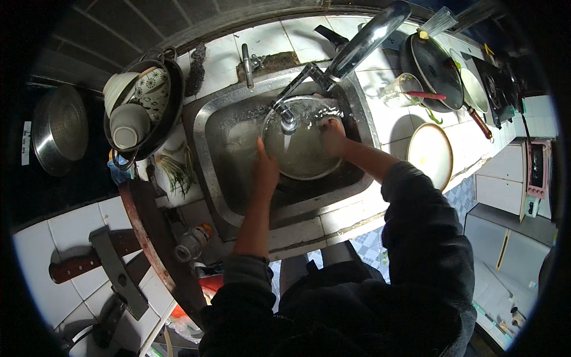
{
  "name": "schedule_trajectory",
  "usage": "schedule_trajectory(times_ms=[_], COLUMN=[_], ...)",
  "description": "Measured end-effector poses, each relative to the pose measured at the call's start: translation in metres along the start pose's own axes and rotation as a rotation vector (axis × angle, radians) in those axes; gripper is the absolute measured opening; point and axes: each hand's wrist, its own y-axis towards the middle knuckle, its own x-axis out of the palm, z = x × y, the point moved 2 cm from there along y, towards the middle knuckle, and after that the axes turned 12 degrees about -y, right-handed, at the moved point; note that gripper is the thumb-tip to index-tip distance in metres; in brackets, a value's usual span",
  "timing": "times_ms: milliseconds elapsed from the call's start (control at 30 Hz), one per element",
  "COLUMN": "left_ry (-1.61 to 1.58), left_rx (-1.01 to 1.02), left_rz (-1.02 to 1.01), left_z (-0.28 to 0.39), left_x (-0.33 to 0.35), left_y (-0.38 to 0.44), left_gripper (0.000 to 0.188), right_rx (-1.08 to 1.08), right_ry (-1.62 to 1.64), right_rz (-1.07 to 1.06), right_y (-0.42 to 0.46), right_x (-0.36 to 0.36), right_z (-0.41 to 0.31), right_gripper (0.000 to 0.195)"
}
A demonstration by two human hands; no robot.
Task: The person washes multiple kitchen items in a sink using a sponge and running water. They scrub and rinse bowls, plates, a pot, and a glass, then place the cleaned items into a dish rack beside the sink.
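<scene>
A round metal basin full of cloudy water (303,147) stands in the stainless steel sink (209,134). Water runs into it from the chrome faucet (289,120). My left hand (266,167) grips the basin's left rim, thumb side up along the edge. At the basin's right side, my right hand (333,136) is closed on something pale at the water, perhaps a cloth or scrubber; its kind cannot be told. The fingers of that hand are partly hidden.
Left of the sink, a dark wok (176,96) holds stacked bowls (129,125), with spring onions (174,172) beside it. A cleaver (76,267) hangs in a holder at lower left. On the right are a plate (430,156), a glass cup (401,89) and a lidded pan (437,71).
</scene>
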Motion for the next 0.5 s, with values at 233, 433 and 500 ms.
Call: schedule_trajectory(times_ms=[233,433,500], left_ry=[-0.102,-0.059,-0.035], left_rx=[0.036,0.046,0.022], left_rz=[0.015,0.038,0.035], left_z=[-0.016,-0.026,-0.028], left_x=[0.011,0.031,0.037], left_y=[-0.009,-0.007,-0.004], left_gripper=[0.068,0.071,0.072], right_rx=[0.210,0.011,-0.099], right_ry=[0.710,1.121,1.216], right_rz=[0.263,0.055,-0.035], right_y=[0.060,0.058,0.046], right_x=[-0.023,-0.038,-0.040], right_z=[-0.039,-0.074,-0.081], right_gripper=[0.022,0.022,0.022])
